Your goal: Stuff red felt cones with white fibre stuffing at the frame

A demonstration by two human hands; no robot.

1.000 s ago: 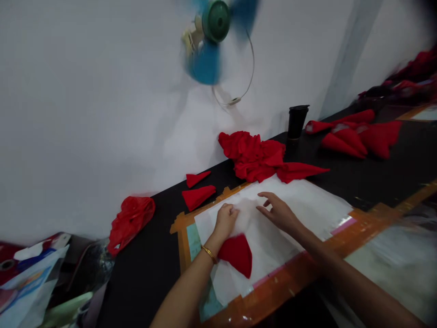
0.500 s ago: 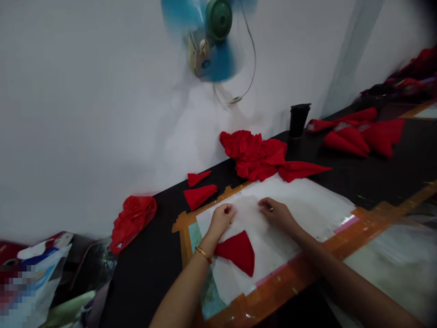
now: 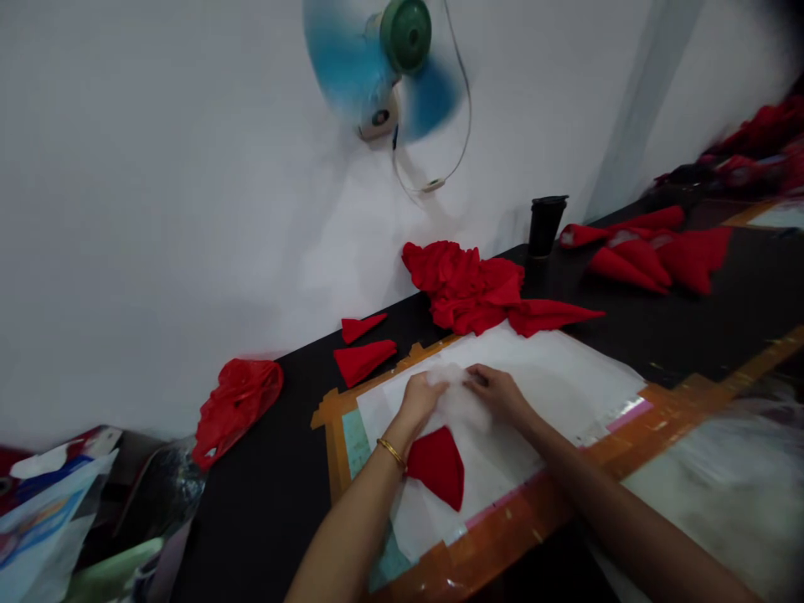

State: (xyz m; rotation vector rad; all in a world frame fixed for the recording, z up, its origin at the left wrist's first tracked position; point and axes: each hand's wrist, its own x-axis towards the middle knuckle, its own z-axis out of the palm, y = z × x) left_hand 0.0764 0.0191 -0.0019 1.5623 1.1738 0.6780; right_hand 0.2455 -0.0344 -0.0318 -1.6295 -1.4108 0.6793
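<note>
A tuft of white fluffy stuffing (image 3: 463, 409) is between my two hands, above the white sheet (image 3: 553, 368). My left hand (image 3: 423, 400), with a gold bangle at its wrist, pinches the tuft's left side. On the other side, the bent fingers of my right hand (image 3: 497, 392) close on it. Where stuffing ends and sheet begins is hard to see, white on white. A red felt cone piece (image 3: 438, 469) lies flat on the sheet, just beside my left wrist.
Red cone pieces (image 3: 364, 362) and a heap of red cloth (image 3: 465, 285) lie behind the sheet. More red cones (image 3: 659, 255) and a black cup (image 3: 546, 226) are at right. A red plastic bag (image 3: 239, 406) sits left. A wall fan (image 3: 405, 38) spins above. Orange tape (image 3: 515, 523) edges the work area.
My hands have come closer together, the left one moving slightly right. The white stuffing between them now shows as a fuller tuft. The view has shifted a little.
</note>
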